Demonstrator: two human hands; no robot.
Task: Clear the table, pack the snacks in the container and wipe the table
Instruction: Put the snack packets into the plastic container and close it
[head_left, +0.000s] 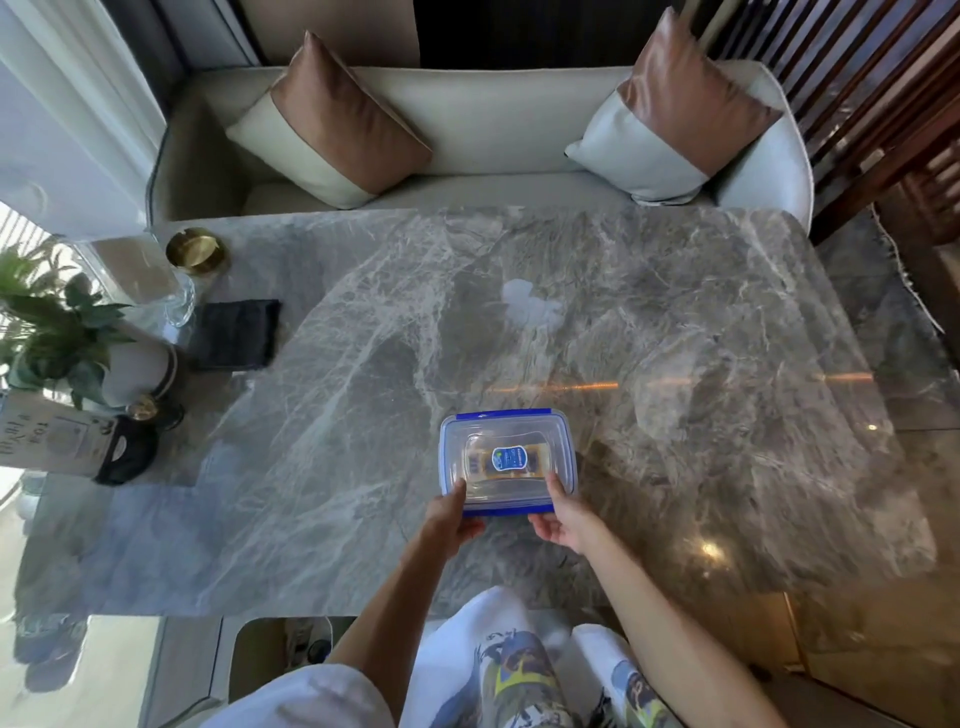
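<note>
A clear plastic container (508, 458) with a blue-rimmed lid sits on the grey marble table (675, 338), near its front edge. Through the lid I see a yellow snack pack under a blue label. My left hand (451, 519) holds the container's near left corner, thumb on the lid. My right hand (563, 514) holds the near right corner the same way. A dark folded cloth (235, 333) lies flat at the table's left side, far from both hands.
A gold ashtray (197, 250) and a clear glass vase (156, 280) stand at the back left. A potted plant (67, 338), a printed box (47, 441) and a black object (127, 457) crowd the left edge. A sofa with two cushions (467, 119) lies behind the table.
</note>
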